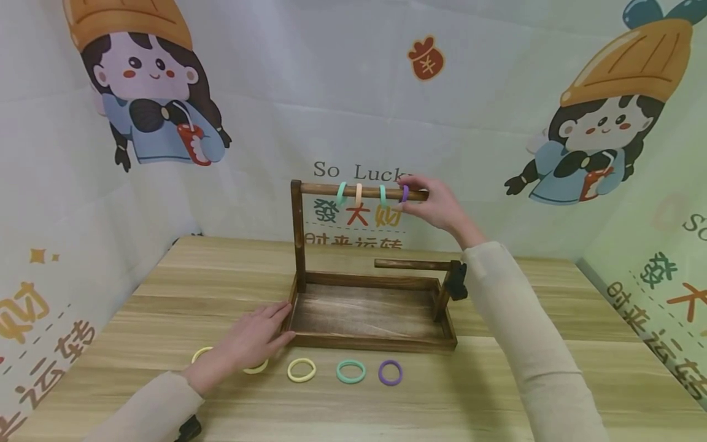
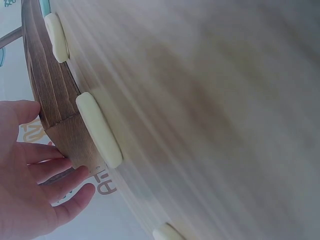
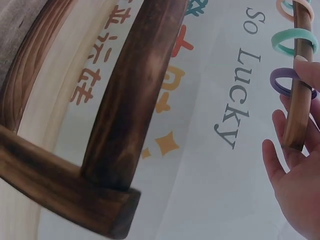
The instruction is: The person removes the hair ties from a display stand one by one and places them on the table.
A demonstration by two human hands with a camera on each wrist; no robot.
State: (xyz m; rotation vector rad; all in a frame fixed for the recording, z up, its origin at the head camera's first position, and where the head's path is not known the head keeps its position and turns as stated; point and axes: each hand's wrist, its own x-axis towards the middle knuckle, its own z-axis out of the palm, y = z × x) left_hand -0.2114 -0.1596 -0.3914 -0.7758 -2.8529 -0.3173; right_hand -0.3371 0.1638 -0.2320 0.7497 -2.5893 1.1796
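Note:
A dark wooden stand has a tray base (image 1: pixel 381 342), a high bar (image 1: pixel 320 189) and a lower bar (image 1: pixel 411 264). My right hand (image 1: pixel 433 202) is at the free end of the high bar, pinching a purple ring (image 3: pixel 274 82) that encircles it. Further along that bar hang a mint ring (image 1: pixel 382 195), a peach ring (image 1: pixel 358 195) and another mint ring (image 1: pixel 341 194). My left hand (image 1: pixel 251 334) touches the tray's left end with loosely extended fingers; in the left wrist view, thumb and fingertips rest against the wood.
Before the tray, a yellow ring (image 1: pixel 301 380), a mint ring (image 1: pixel 350 382) and a purple ring (image 1: pixel 390 383) lie on the wooden table (image 1: pixel 525 393). Two more yellow rings are partly hidden by my left arm. Printed cloth (image 1: pixel 265 135) hangs behind.

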